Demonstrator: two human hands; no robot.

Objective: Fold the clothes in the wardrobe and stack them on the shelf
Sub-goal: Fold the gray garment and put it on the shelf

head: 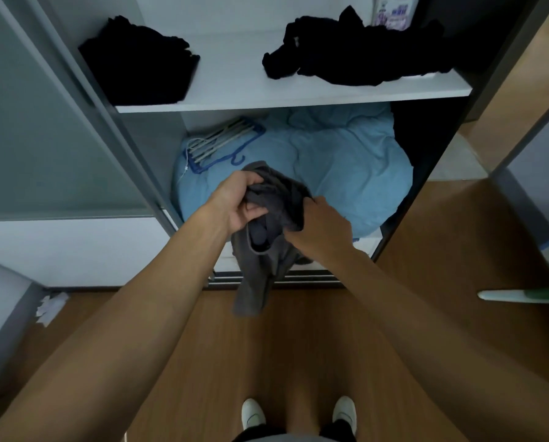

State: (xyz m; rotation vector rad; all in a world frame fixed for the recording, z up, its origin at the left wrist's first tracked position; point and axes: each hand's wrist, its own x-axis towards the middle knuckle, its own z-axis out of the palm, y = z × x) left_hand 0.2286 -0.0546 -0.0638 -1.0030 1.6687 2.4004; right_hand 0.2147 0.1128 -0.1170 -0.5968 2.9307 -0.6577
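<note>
Head camera: both bare arms were stretched out in front of the open wardrobe. The left hand (pixel 241 202) had its grip clamped on the bunched top of a dark grey cloth garment (pixel 266 253), fingers curled round the fabric. The right hand (pixel 322 226) had its grip closed on the garment's other edge, fingertips tucked into the cloth. The garment was up in the air between the two hands, in front of the lower compartment, its loose end hanging toward the brown wooden floor (pixel 298 346).

On the white wardrobe shelf (pixel 234 81), a folded stack of black clothes (pixel 139 62) sat at the left end. A crumpled heap of black clothes (pixel 346 52) lay well apart at the right. Below the shelf, a rumpled light blue quilt (pixel 346 161) filled the lower compartment, with a bundle of blue and white plastic hangers (pixel 222 141) lying on its left part. A pair of white shoes (pixel 252 413) stood on the floor at the bottom edge.
</note>
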